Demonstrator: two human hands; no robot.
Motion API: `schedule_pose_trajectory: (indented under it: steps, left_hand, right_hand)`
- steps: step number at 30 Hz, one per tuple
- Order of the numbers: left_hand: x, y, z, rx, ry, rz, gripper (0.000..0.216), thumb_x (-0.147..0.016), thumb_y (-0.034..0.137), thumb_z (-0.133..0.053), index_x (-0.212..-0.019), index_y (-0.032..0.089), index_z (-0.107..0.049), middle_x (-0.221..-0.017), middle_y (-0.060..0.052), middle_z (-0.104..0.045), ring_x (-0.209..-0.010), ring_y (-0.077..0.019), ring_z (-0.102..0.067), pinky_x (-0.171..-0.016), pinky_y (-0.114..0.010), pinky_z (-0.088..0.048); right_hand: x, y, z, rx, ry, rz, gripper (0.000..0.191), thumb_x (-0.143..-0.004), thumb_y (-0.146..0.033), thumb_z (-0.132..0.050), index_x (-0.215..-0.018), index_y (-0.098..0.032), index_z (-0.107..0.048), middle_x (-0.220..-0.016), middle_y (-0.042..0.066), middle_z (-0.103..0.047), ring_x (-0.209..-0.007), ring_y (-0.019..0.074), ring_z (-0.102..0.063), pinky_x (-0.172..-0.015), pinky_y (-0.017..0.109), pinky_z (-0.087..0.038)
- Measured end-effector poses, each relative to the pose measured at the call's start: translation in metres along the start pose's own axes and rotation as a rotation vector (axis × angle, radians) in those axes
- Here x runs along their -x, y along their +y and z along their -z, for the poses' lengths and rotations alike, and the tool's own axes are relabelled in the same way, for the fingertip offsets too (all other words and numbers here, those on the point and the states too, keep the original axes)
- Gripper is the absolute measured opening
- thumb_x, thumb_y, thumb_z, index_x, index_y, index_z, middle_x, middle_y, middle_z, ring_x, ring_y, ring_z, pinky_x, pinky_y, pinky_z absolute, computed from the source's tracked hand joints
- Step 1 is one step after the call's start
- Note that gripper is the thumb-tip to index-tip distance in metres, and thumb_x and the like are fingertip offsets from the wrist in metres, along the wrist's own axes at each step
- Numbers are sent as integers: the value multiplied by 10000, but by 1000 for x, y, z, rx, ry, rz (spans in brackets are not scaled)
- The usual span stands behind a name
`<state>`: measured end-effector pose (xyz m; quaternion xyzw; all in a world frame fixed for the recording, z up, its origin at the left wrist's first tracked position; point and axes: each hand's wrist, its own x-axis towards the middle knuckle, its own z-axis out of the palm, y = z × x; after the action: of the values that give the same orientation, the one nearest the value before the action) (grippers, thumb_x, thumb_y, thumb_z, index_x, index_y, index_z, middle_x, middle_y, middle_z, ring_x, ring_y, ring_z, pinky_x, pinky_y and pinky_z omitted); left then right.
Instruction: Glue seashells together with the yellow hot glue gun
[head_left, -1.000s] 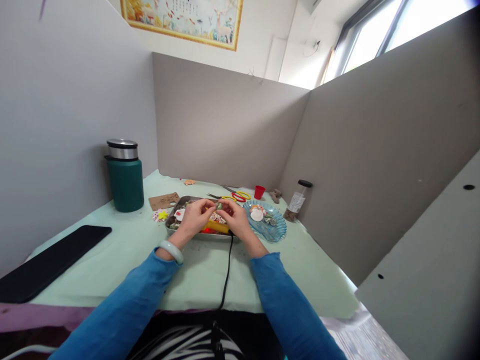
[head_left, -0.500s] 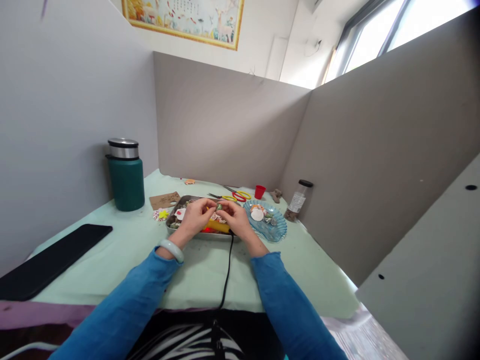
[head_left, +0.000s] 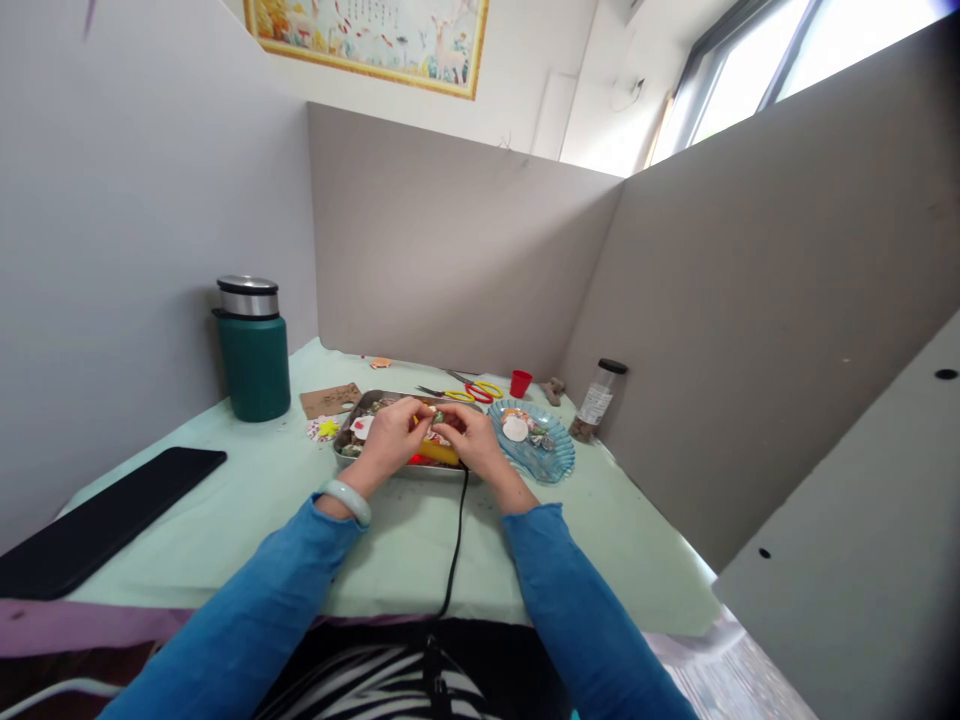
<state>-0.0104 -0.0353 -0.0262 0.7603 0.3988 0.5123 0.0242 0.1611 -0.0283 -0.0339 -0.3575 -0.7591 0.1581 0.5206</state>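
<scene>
My left hand (head_left: 396, 436) and my right hand (head_left: 471, 438) meet over a metal tray (head_left: 341, 462), fingers pinched together. Between the fingertips is a small greenish piece (head_left: 438, 417), too small to name; both hands appear to grip it. Under my hands the tray holds many small mixed bits and a white round piece with a red mark (head_left: 362, 428). A yellow-handled tool (head_left: 439, 453) with a black cord (head_left: 457, 545) lies across the tray's near side, and something glows red or orange beside it. The cord runs down to the table's front edge.
A blue scalloped plate (head_left: 559, 460) with small pieces sits right of the tray. Behind are scissors (head_left: 480, 392) and a red cup (head_left: 520, 383). A jar (head_left: 598, 400) stands at right, a green flask (head_left: 255, 365) and black mat (head_left: 112, 520) at left. Grey partitions enclose the table.
Both hands stay over the tray, with the fingertips shifting slightly around the small piece. A small whitish spot now shows at the left fingertips. Everything else looks unmoved.
</scene>
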Motion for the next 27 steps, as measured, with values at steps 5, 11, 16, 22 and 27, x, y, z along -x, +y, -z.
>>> schedule_pose_trajectory:
  steps: [5,11,16,22,27]
  left_hand:
    - [-3,7,4,64,2,49,137,-815,256,-585,-787,214,-712,-761,-43,-700,-686,-180,-610,-699,-293,-455]
    - [-6,9,7,241,36,232,213,-801,325,-588,-878,181,-724,-841,-60,-703,-638,-162,-600,-621,-285,-473]
    - [-7,11,8,563,-145,388,408,-724,347,-665,-1067,126,-675,-679,-13,-642,-527,-129,-552,-530,-261,-477]
    - [-5,12,7,655,-201,379,405,-725,384,-726,-1047,148,-659,-766,-18,-657,-522,-98,-541,-502,-230,-471]
    - [-5,10,7,667,-222,375,395,-752,417,-713,-1041,157,-645,-770,-9,-653,-516,-104,-557,-508,-238,-473]
  right_hand:
    - [-1,-1,1,-59,5,-72,271,-792,-343,-654,-1006,-186,-707,-758,13,-630,-665,153,-548,-658,285,-456]
    - [-3,2,1,-341,12,-229,379,-772,-400,-650,-1081,-179,-658,-787,11,-631,-622,133,-555,-583,261,-462]
    - [-3,0,1,-511,-36,-257,426,-761,-428,-681,-1107,-193,-601,-808,4,-651,-614,119,-571,-554,238,-462]
    - [0,-7,4,-498,-105,-256,412,-805,-481,-642,-1100,-197,-596,-653,-37,-600,-566,121,-563,-580,253,-473]
    - [0,-11,6,-483,-118,-243,402,-812,-481,-643,-1096,-200,-602,-652,-38,-603,-552,117,-558,-577,250,-472]
